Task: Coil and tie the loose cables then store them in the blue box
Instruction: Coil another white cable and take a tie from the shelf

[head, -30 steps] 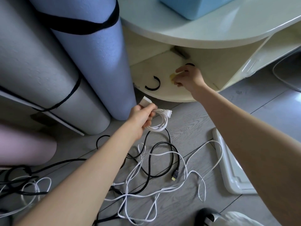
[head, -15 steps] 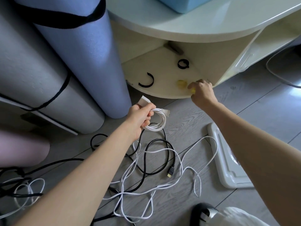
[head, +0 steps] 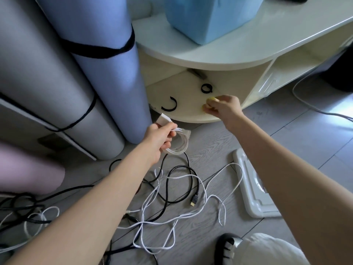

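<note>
At the cream shelf's curved front edge (head: pixel 191 119), the right hand (head: pixel 222 108) pinches a small yellow tie (head: pixel 211 99); the left hand (head: pixel 159 139) grips a coiled glossy white cable (head: pixel 179 144).

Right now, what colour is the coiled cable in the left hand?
White. The coiled cable in the left hand shows best in the head view.

The box (head: pixel 210 18) sits on the cabinet top (head: pixel 248 48) at 12 o'clock, and on the lower shelf (head: pixel 187 104) beneath it lie an open strap (head: pixel 170 106) at the left, a closed loop (head: pixel 206 88) behind and to its right, and the right hand (head: pixel 222 108) at the shelf's front edge. The left hand (head: pixel 158 138), at 11 o'clock from the floor tangle (head: pixel 172 197), holds a coil (head: pixel 178 142) before the shelf, with rolled mats (head: pixel 86 77) at 10 o'clock and a lid (head: pixel 252 188) at 3 o'clock
</note>
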A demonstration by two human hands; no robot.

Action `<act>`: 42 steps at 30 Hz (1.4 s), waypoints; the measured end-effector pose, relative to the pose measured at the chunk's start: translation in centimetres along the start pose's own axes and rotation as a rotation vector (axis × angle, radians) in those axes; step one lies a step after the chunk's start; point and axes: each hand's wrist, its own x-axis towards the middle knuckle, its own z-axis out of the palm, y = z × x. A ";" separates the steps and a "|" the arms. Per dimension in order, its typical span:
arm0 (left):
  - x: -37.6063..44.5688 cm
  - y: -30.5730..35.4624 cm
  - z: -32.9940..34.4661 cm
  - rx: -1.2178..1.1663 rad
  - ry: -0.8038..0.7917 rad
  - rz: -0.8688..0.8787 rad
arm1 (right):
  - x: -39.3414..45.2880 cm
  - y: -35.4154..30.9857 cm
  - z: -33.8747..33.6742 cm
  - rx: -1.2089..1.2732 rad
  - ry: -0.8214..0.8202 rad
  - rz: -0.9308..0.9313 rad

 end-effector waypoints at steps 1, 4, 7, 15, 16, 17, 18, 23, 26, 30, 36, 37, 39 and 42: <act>-1.2 0.6 -0.5 0.002 0.004 0.018 | -1.7 -0.6 0.8 0.089 -0.122 0.035; -3.7 2.2 -2.0 -0.025 0.010 0.020 | -6.1 -2.5 3.2 -0.083 -0.437 0.056; -7.4 4.2 -4.2 -0.166 -0.038 -0.017 | -10.8 -5.0 5.1 -0.205 -0.592 -0.021; -18.0 9.0 -9.8 -0.171 -0.137 0.134 | -22.7 -10.1 8.7 -0.390 -0.567 -0.193; -19.1 9.2 -10.1 -0.135 -0.145 0.183 | -23.8 -10.2 8.8 -0.387 -0.556 -0.208; -19.8 9.3 -10.2 -0.097 -0.150 0.221 | -24.7 -10.3 8.8 -0.378 -0.559 -0.205; -20.7 9.3 -10.3 -0.070 -0.158 0.251 | -25.6 -10.4 8.7 -0.370 -0.568 -0.193; -23.2 9.1 -10.9 -0.021 -0.247 0.239 | -27.4 -11.2 7.1 -0.269 -0.679 -0.009; -23.6 9.0 -11.3 -0.023 -0.291 0.234 | -27.8 -11.8 6.6 -0.219 -0.704 0.064; -23.7 9.3 -11.3 -0.001 -0.302 0.285 | -28.1 -12.5 7.2 -0.073 -0.700 0.146; -23.6 9.9 -11.0 0.006 -0.271 0.326 | -27.8 -12.9 8.1 0.045 -0.656 0.095; -23.5 10.1 -10.9 -0.003 -0.276 0.328 | -27.7 -13.1 8.1 0.083 -0.643 0.090; -23.6 10.3 -10.6 -0.007 -0.297 0.331 | -27.5 -13.4 7.8 0.112 -0.630 0.037; -23.8 10.3 -10.4 -0.016 -0.359 0.331 | -26.9 -13.3 7.7 -0.089 -0.550 -0.203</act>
